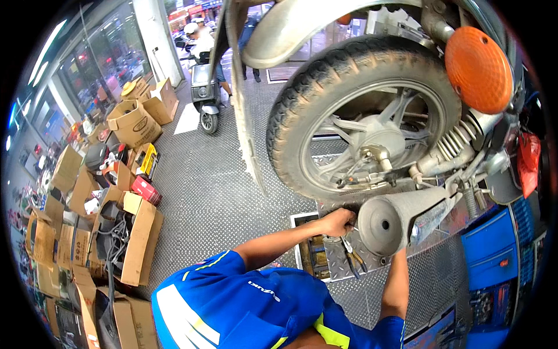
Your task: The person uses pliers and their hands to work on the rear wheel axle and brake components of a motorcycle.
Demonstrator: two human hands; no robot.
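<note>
Just left of the muffler's (372, 228) round end, the left hand (338, 223) is curled, knuckles up; whether it grips anything, I cannot tell. The right forearm (397, 282) reaches up to the muffler's near side, where the right hand is hidden behind it, so its hold cannot be told. The hands are apart, one to each side of the muffler, which lies below the rear wheel (289, 125). Pliers (356, 263) rest just below the left hand. An orange lamp (479, 70) sits above right, a blue cabinet (491, 250) stands right, and cardboard boxes (141, 241) crowd the left.
</note>
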